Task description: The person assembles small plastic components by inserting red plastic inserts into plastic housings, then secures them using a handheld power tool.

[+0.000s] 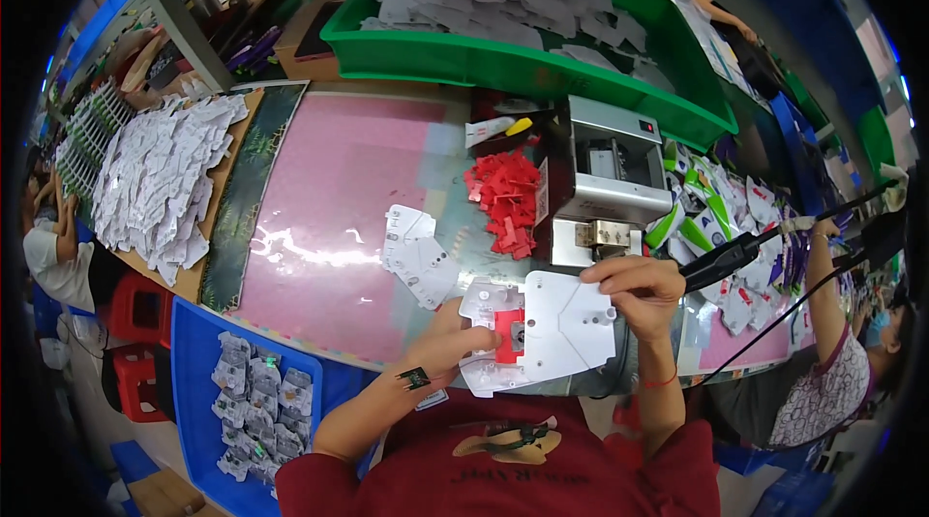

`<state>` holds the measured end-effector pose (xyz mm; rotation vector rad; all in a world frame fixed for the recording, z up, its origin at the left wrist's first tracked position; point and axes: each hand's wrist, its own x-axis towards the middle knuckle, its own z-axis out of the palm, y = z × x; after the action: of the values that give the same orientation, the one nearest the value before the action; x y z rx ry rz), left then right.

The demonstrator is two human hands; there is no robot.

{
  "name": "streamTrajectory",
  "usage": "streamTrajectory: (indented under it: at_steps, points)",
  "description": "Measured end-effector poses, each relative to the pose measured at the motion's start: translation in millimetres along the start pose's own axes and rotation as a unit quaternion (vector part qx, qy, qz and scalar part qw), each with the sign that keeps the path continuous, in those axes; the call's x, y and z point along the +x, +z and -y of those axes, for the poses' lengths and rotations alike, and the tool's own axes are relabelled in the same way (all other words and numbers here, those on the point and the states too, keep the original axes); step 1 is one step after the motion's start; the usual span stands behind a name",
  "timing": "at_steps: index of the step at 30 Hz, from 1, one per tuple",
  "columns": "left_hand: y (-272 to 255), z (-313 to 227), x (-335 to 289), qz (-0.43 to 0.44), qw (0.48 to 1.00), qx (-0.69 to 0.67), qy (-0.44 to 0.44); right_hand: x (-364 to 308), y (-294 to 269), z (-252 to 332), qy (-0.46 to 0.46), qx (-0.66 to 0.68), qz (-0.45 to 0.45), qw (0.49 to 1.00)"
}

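Dimly, shirt lettering (523, 474) shows below the white part (568, 333).

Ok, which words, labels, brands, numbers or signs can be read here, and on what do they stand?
None clearly readable.
Maroon shirt: lettering under the printed picture, upside down and blurred.
Silver machine: red-lit display and side label, too small.
White tube beside the machine: marks too small.

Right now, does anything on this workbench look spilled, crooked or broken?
Nothing looks plainly broken, including the white plastic part being held. Mildly untidy: the red pieces lie in a loose, uncontained heap left of the metal machine, and other white plastic lies askew nearby, angled across the table.
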<state>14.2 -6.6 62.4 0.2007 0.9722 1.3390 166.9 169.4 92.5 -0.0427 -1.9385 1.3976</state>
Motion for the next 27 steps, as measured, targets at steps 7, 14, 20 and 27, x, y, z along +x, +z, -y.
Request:
streamTrajectory:
  at_steps: [7,14,20,27]
  points:
    - [17,1,7,0.007,1.000,0.012,-0.002,-24,-14,-12,-0.010,-0.013,0.019,1.000]
    - [31,-2,9,-0.021,0.999,0.045,0.024,-17,-17,10,-0.021,-0.266,0.015,0.964]
    - [38,-5,10,-0.005,0.997,0.066,0.041,-20,-8,43,-0.024,-0.366,0.031,0.930]
    - [47,-9,10,0.033,0.993,0.098,0.054,-31,-11,47,-0.020,-0.408,0.063,0.911]
